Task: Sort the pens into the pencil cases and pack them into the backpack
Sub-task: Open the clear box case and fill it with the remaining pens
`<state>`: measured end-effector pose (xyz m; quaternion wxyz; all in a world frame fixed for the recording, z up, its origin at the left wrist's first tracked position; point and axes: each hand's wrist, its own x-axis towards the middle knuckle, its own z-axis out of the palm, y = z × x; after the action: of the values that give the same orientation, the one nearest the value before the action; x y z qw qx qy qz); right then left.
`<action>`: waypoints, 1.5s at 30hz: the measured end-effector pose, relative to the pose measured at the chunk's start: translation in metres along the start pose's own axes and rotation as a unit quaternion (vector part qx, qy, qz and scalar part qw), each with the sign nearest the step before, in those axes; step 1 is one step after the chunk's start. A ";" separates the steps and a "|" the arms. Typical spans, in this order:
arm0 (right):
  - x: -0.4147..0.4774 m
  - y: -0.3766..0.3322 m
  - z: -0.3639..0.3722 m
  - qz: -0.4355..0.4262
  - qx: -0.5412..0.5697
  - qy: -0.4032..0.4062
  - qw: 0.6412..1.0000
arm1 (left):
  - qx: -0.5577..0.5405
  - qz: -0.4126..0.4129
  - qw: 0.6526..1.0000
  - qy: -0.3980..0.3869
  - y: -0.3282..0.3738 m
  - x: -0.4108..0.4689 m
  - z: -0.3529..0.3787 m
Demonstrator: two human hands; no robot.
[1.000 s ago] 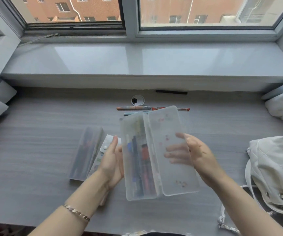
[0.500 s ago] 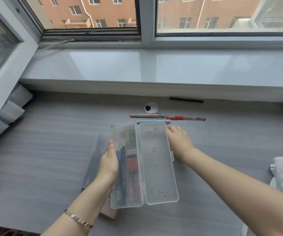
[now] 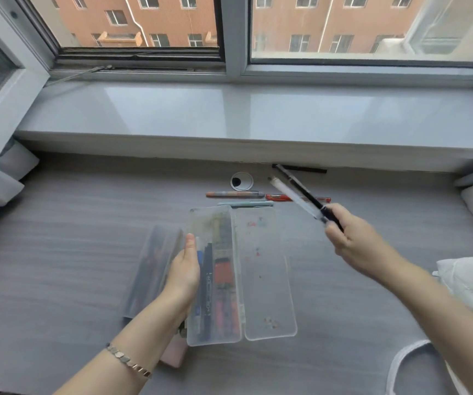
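Two pens (image 3: 301,195) are clamped in my right hand (image 3: 352,240), raised over the tabletop (image 3: 58,266) and pointing toward the windowsill (image 3: 172,115). My left hand (image 3: 185,269) grips the left edge of the open pencil case (image 3: 266,272), which lies flat with pens in its left half. Three more pens (image 3: 234,194) lie just beyond it.

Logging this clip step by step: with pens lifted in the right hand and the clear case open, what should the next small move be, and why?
Probably bring the right hand back and lay its two pens into the open case, beside those already inside. The left hand steadies that case, its lid lies flat open, and more pens wait on the desk.
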<state>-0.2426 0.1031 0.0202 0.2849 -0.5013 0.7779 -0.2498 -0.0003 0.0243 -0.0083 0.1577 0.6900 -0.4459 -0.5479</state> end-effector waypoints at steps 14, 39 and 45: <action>0.009 -0.068 -0.003 -0.024 -0.190 -0.385 0.903 | 0.042 0.070 0.992 -0.098 -0.008 -0.025 0.048; 0.148 0.023 0.059 -0.028 -0.264 -0.142 0.953 | 0.029 0.025 0.999 -0.010 0.012 0.031 0.031; 0.145 0.015 0.069 -0.011 -0.173 -0.115 0.978 | 0.032 0.036 0.999 -0.006 0.009 0.038 0.010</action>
<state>-0.2529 -0.0327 -0.0669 0.2786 -0.5767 0.7660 -0.0555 -0.0134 -0.0081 -0.0293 0.1523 0.6747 -0.4891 -0.5313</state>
